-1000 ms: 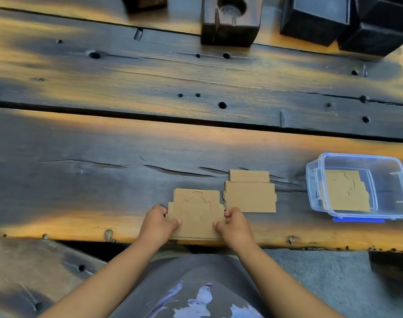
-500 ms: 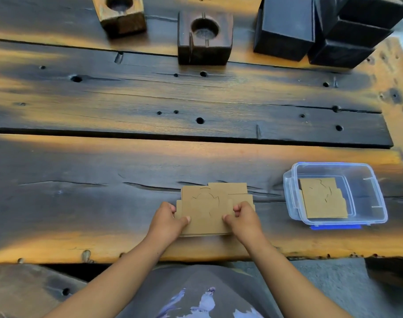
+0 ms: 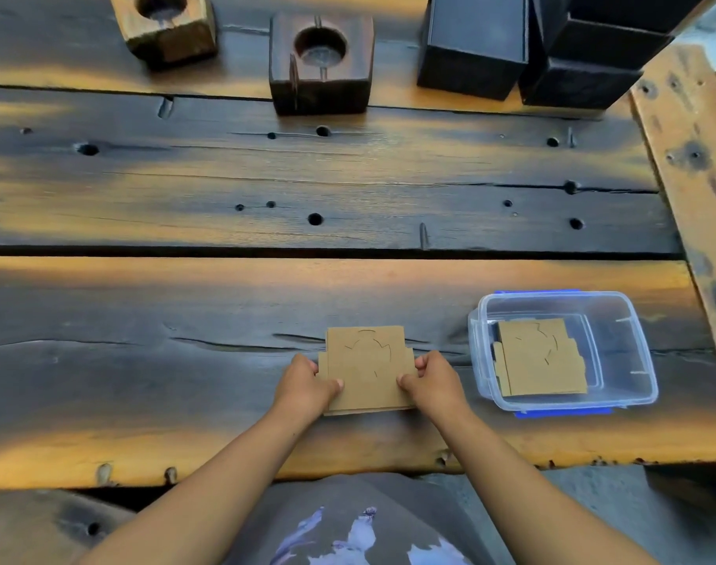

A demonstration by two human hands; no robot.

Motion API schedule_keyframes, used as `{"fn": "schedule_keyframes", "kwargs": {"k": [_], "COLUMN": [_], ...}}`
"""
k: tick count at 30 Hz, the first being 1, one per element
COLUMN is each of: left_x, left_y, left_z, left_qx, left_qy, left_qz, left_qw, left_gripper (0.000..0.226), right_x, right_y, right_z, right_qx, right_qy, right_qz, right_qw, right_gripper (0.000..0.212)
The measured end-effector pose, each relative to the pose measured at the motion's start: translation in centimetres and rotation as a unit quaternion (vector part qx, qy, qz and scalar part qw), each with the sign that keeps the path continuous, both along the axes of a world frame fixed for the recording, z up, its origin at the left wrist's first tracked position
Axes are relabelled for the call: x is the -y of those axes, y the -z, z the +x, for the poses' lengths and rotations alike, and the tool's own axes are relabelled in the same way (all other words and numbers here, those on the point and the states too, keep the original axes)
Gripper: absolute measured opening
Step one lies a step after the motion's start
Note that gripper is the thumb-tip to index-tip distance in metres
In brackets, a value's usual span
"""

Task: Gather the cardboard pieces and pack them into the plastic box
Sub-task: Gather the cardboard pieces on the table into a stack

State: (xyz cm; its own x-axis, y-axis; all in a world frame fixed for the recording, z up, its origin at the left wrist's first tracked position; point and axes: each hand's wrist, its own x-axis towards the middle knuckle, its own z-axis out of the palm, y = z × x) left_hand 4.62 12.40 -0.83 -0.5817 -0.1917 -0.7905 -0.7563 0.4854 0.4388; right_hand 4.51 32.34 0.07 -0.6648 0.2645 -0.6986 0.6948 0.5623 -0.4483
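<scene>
A stack of brown cardboard pieces (image 3: 368, 364) lies flat on the dark wooden table, near its front edge. My left hand (image 3: 305, 383) grips the stack's left side and my right hand (image 3: 431, 379) grips its right side, thumbs on top. To the right stands a clear plastic box (image 3: 617, 332) with blue clips, open on top. More cardboard pieces (image 3: 539, 356) lie flat inside it, toward its left half.
Two wooden blocks with round holes (image 3: 321, 59) (image 3: 167, 24) and dark boxes (image 3: 474, 46) stand along the far side of the table. A lighter wooden plank (image 3: 690, 165) runs along the right edge. The table's front edge (image 3: 226, 466) lies just before my lap.
The pile in my hands slid right onto the second pile, and the two now form one squared stack. The camera view tilted up and shifted.
</scene>
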Motion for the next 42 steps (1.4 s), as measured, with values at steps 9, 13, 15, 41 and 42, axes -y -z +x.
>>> {"fn": "schedule_keyframes", "kwargs": {"k": [9, 13, 15, 41, 42], "left_x": [-0.4, -0.2, 0.0, 4.8, 5.3], "left_y": [0.5, 0.4, 0.4, -3.4, -4.0], "left_z": [0.1, 0.1, 0.3, -1.1, -1.5], "left_qx": [0.015, 0.003, 0.002, -0.022, -0.034], "left_qy": [0.018, 0.022, 0.02, -0.075, -0.07], "left_qz": [-0.019, -0.007, 0.008, 0.126, 0.126], "left_qw": [1.0, 1.0, 1.0, 0.989, 0.989], "left_gripper": [0.038, 0.035, 0.034, 0.039, 0.041], "right_x": [-0.2, -0.4, -0.4, 3.6, 4.0], "right_y": [0.9, 0.6, 0.4, -2.7, -3.3], "right_z": [0.0, -0.3, -0.4, -1.4, -1.8], "right_qx": [0.001, 0.003, 0.004, 0.008, -0.004], "right_qy": [-0.039, -0.039, -0.031, 0.069, 0.075], "right_qz": [0.012, 0.0, -0.009, -0.08, -0.081], "right_qw": [0.999, 0.999, 0.999, 0.994, 0.994], "right_gripper": [0.026, 0.028, 0.032, 0.016, 0.022]}}
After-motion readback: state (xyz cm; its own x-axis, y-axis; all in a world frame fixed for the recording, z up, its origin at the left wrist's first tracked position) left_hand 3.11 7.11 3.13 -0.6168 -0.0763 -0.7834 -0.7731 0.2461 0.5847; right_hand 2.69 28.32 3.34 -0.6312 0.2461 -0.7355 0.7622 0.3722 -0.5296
